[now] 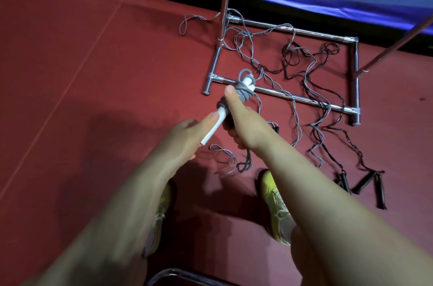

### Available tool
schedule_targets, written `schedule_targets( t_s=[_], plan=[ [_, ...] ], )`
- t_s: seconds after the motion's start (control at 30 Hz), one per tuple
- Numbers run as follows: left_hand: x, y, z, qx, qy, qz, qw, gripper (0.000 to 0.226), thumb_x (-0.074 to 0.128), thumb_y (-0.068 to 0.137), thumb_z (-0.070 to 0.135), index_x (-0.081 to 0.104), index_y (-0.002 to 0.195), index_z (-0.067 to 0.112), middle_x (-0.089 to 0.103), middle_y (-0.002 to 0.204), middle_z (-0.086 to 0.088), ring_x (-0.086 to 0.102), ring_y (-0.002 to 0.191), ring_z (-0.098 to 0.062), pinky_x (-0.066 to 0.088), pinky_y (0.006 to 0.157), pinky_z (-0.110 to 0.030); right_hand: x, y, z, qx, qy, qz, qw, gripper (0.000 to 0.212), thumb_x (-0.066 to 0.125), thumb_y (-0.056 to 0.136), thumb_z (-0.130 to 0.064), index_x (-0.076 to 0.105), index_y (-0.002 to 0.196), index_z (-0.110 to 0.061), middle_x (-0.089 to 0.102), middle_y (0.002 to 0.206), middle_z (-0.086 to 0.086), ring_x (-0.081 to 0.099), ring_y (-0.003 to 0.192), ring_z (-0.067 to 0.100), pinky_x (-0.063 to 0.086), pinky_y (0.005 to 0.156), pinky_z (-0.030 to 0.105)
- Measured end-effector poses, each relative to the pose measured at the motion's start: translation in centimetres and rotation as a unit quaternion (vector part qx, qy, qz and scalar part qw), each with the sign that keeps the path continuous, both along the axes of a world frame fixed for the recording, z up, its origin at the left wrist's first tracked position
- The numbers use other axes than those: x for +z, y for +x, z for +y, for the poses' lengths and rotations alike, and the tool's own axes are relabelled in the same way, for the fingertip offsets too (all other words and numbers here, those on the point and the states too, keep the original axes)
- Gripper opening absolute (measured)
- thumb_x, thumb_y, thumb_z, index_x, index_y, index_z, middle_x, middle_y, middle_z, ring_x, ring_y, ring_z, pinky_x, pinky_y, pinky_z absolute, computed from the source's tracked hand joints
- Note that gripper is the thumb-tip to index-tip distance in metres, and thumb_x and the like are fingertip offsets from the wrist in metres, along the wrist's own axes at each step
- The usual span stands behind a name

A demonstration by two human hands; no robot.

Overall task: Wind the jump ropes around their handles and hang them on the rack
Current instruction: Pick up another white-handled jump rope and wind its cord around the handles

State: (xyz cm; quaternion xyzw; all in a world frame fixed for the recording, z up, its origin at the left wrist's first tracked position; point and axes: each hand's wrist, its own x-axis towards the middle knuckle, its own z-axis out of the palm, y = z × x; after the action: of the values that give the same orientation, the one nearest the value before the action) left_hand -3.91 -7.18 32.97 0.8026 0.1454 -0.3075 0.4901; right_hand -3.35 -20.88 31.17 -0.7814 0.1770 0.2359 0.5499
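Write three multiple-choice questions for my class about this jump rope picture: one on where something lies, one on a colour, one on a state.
1. Where do the black handles lie?
A. On the red floor, to the person's right
B. Hung on the rack
C. In the left hand

2. What colour are the handles being held?
A. Black
B. White
C. Yellow

3. In what state is the grey rope in the hands?
A. Fully loose
B. Partly wound round the handles, the rest trailing to the floor
C. Hung on the rack

Answers: 1 A, they rest on the floor beside the right shoe. 2 B, white shows between the left hand and right hand. 3 B, coils wrap the handles while loose rope hangs below.
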Motion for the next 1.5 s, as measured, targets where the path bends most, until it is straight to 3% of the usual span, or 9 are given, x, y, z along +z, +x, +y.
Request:
schedule_targets(
  t_s=[0.13, 0.27, 0.33, 0.5, 0.7, 0.97, 1.2, 1.37, 1.5],
  plan=[
    [-0.1, 0.0, 0.0, -0.011, -0.007, -0.021, 1.0, 0.064, 0.055, 0.062, 0.065, 0.063, 0.096, 0.011, 0.061, 0.095, 0.0, 0.058, 0.089, -0.019, 0.046, 0.094, -0.046, 0.5, 0.2, -0.2, -0.013, 0.032, -0.004, 0.999, 0.064, 0.04, 0.087, -0.067, 0.047, 0.042, -0.022, 0.037, 0.034, -0.016, 0.032, 0.035, 0.002, 0.025, 0.052, 0.026],
    [-0.1, -0.3, -0.1, -0.007, -0.068, 0.011, 0.998, 0.025, 0.062, 0.084, 0.048, 0.059, 0.084, 0.023, 0.055, 0.079, 0.004, 0.051, 0.067, -0.012, 0.05, 0.086, -0.038, 1.0, 0.2, 0.0, -0.047, 0.04, -0.035, 0.998, 0.063, 0.042, 0.09, -0.058, 0.052, 0.037, -0.026, 0.038, 0.036, -0.014, 0.034, 0.044, 0.009, 0.028, 0.055, 0.028],
    [0.5, -0.4, -0.1, 0.01, -0.142, 0.053, 0.988, 0.033, 0.056, 0.078, 0.053, 0.062, 0.088, 0.022, 0.06, 0.078, 0.002, 0.053, 0.057, -0.013, 0.051, 0.079, -0.037, 1.3, 0.2, 0.1, -0.077, 0.087, -0.041, 0.992, 0.053, 0.049, 0.081, -0.063, 0.052, 0.044, -0.024, 0.039, 0.043, -0.009, 0.033, 0.046, 0.012, 0.025, 0.056, 0.029],
    [2.0, -0.5, 0.2, 0.021, -0.404, 0.24, 0.882, 0.087, 0.029, 0.062, 0.076, 0.075, 0.076, 0.004, 0.066, 0.067, -0.017, 0.061, 0.053, -0.027, 0.053, 0.061, -0.038, 2.4, 0.1, 0.1, -0.184, 0.313, -0.048, 0.931, 0.043, 0.047, 0.089, -0.047, 0.048, 0.058, -0.017, 0.041, 0.041, -0.005, 0.037, 0.036, 0.009, 0.028, 0.042, 0.017],
    [2.1, -1.4, -0.7, 0.03, -0.483, 0.299, 0.822, 0.084, 0.02, 0.077, 0.078, 0.068, 0.068, 0.01, 0.04, 0.052, 0.001, 0.031, 0.045, -0.01, 0.024, 0.043, -0.017, 2.0, 0.4, 0.1, -0.182, 0.344, -0.085, 0.917, 0.04, 0.046, 0.069, -0.049, 0.055, 0.039, -0.025, 0.043, 0.046, -0.006, 0.037, 0.045, 0.011, 0.029, 0.054, 0.027],
    [2.7, -1.2, -0.4, 0.027, -0.449, 0.282, 0.847, 0.071, 0.031, 0.077, 0.068, 0.076, 0.077, 0.014, 0.05, 0.059, 0.003, 0.033, 0.045, -0.006, 0.02, 0.038, -0.014, 1.8, 0.5, 0.4, -0.156, 0.338, -0.095, 0.923, 0.043, 0.054, 0.072, -0.055, 0.05, 0.041, -0.025, 0.038, 0.045, -0.002, 0.032, 0.04, 0.012, 0.014, 0.052, 0.03],
    [2.4, -0.2, 0.3, 0.053, -0.327, 0.248, 0.91, 0.064, 0.026, 0.09, 0.065, 0.059, 0.081, 0.01, 0.042, 0.051, 0.003, 0.018, 0.041, -0.005, 0.01, 0.045, -0.019, 1.6, 0.0, 0.4, -0.07, 0.153, -0.072, 0.983, 0.057, 0.031, 0.074, -0.072, 0.041, 0.05, -0.021, 0.036, 0.046, 0.0, 0.031, 0.045, 0.015, 0.021, 0.049, 0.029],
    [1.5, 0.0, 0.4, 0.039, -0.198, 0.177, 0.963, 0.066, 0.022, 0.095, 0.061, 0.06, 0.081, 0.009, 0.05, 0.05, 0.002, 0.021, 0.038, -0.005, 0.014, 0.042, -0.018, 1.0, 0.2, 0.4, -0.021, 0.021, -0.001, 1.0, 0.08, 0.026, 0.09, -0.071, 0.044, 0.031, -0.02, 0.037, 0.032, -0.013, 0.034, 0.044, 0.009, 0.023, 0.051, 0.027],
    [0.7, -0.1, 0.1, 0.026, -0.111, 0.13, 0.985, 0.063, 0.024, 0.095, 0.059, 0.062, 0.079, 0.012, 0.054, 0.05, 0.001, 0.025, 0.036, -0.005, 0.018, 0.043, -0.02, 0.6, 0.2, 0.5, -0.024, -0.006, 0.058, 0.998, 0.06, 0.031, 0.088, -0.072, 0.038, 0.051, -0.025, 0.036, 0.048, -0.006, 0.031, 0.047, 0.01, 0.021, 0.049, 0.027]
  ],
)
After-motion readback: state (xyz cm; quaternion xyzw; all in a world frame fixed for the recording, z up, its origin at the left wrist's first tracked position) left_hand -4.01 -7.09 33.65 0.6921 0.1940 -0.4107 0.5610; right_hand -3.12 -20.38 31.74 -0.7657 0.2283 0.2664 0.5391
